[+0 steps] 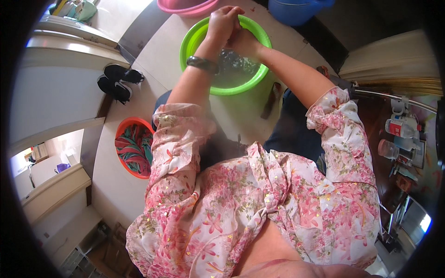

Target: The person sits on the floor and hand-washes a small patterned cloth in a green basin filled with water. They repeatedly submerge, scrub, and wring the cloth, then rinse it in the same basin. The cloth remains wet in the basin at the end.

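My left hand [223, 23], with a dark bracelet [201, 64] on its wrist, is raised over a bright green plastic basin [225, 91]. My right hand [244, 41] meets it, a little lower and nearer me. The fingers of both hands are curled together, and whatever may be between them is hidden. Water [229, 77] stands in the basin. Below my hands something dark shows in it, with bubbles or splashes on the surface; I cannot tell what it is.
An orange-red basin [119, 161] holds red and green striped cloth [132, 149]. Black shoes [120, 81] sit by the left wall. A pink basin [189, 12] and a blue bucket [292, 12] stand beyond. Bottles [399, 128] are at right. A brush-like object [271, 100] lies near the basin.
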Demonstrator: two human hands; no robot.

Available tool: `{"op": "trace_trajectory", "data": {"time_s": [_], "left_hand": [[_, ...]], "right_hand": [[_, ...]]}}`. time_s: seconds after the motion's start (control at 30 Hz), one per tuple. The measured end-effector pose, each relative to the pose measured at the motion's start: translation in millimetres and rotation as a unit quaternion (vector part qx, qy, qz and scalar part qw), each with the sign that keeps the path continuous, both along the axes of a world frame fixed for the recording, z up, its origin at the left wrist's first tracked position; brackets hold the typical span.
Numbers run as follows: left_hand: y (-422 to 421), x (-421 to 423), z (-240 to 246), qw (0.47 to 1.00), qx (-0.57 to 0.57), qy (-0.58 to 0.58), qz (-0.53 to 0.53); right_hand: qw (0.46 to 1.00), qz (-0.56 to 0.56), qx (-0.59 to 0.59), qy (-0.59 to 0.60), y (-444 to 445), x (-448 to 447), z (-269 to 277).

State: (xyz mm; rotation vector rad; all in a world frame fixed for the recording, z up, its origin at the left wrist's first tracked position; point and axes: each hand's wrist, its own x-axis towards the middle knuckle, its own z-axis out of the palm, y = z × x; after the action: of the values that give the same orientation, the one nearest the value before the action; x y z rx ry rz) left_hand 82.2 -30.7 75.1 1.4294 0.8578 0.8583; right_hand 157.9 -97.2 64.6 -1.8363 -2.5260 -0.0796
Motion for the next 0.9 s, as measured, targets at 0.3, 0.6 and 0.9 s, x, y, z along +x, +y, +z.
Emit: {"op": "trace_trajectory", "data": {"time_s": [0.3, 0.6, 0.9], "left_hand": [[0.9, -3.8, -2.8, 0.998, 0.003, 0.053, 0.038], [9.3, -12.1, -18.3, 0.989, -0.109, -0.098, -0.036], [0.7, -28.5, -14.5, 0.921, -0.336, -0.134, -0.144]], "right_hand": [[0.918, -0.037, 0.021, 0.395, 0.3, 0.3, -26.6], [0.743, -0.165, -0.288, 0.581, -0.2, 8.3, -3.5], [0.612, -0.222, -0.225, 0.725, -8.7, 49.1, 10.9]]}}
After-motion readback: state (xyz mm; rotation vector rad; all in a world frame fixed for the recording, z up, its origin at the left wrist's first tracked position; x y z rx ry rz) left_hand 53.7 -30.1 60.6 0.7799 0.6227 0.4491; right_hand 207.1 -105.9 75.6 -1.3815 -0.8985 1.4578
